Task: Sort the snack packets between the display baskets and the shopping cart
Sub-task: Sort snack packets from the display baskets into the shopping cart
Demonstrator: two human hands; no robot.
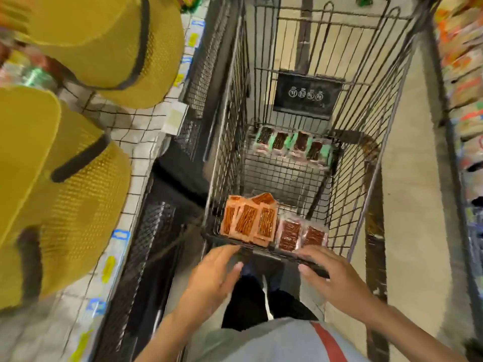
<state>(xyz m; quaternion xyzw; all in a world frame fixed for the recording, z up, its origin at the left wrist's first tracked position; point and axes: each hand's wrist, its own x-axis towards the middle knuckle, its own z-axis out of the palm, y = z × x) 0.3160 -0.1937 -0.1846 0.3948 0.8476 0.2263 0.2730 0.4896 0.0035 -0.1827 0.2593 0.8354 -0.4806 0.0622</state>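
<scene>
Left hand (pixel 214 275) hovers with fingers apart at the cart handle (pixel 274 256), right hand (pixel 337 275) looks curled on it (blurry), so I'd brace there and lift the orange packets (pixel 248 220) just beyond the handle with the free hand.

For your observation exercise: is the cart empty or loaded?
Loaded: orange packets and red packets lie at the near end, green packets farther in.

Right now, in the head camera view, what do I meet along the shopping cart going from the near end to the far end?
cart handle → orange snack packets, with dark red packets beside them → green-edged snack packets → black placard on the far wall.
</scene>
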